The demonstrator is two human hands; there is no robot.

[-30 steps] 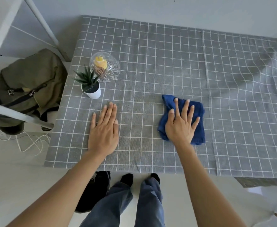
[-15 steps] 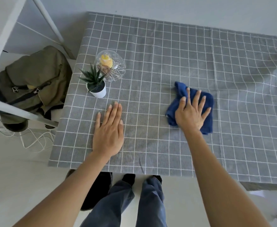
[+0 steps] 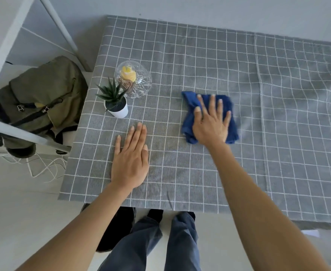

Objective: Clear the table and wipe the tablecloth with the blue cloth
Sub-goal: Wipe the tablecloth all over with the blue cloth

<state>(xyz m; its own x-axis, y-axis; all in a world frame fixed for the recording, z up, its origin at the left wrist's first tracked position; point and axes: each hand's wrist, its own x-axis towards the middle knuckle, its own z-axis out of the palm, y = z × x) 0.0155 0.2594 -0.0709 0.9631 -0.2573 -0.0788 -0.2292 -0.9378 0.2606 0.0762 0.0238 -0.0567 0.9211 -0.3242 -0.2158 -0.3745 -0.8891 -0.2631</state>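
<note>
A grey tablecloth [image 3: 219, 55] with a white grid covers the table. My right hand [image 3: 211, 126] lies flat with spread fingers on the crumpled blue cloth [image 3: 188, 118], pressing it onto the tablecloth near the middle. My left hand [image 3: 130, 161] rests palm down on the tablecloth by the near edge, holding nothing. A small green plant in a white pot [image 3: 117, 108] stands near the table's left edge. Just behind it sits a clear glass bowl [image 3: 139, 83] with something yellow inside.
An olive backpack [image 3: 41, 98] lies left of the table behind a white frame bar [image 3: 14, 132], with white cables [image 3: 43, 167] on the floor below. My legs show under the near edge. The tablecloth is wrinkled at the far right.
My right hand has pushed the blue cloth away from me and a little to the left, closer to the plant and bowl. My left hand has stayed flat in place.
</note>
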